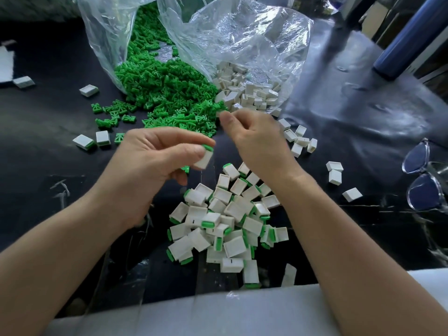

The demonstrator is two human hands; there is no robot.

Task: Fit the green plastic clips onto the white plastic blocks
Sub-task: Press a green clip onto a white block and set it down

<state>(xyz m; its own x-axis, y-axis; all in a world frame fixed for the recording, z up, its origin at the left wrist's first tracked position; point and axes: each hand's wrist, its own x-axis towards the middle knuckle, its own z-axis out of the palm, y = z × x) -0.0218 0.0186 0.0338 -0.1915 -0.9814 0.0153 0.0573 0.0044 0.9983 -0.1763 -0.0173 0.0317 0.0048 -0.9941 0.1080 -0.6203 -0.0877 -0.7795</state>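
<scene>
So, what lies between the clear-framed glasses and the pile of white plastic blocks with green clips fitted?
In the head view, three white plastic blocks lie on the dark table between the clear-framed glasses and the pile of clipped white blocks.

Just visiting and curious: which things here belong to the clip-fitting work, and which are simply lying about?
In the job: loose green plastic clips spilling from a clear bag; empty white plastic blocks in a second clear bag; pile of clipped blocks; clipped white block in the left hand.
Lying about: clear-framed glasses; dark blue cylinder; white foam sheet at the near edge.
</scene>
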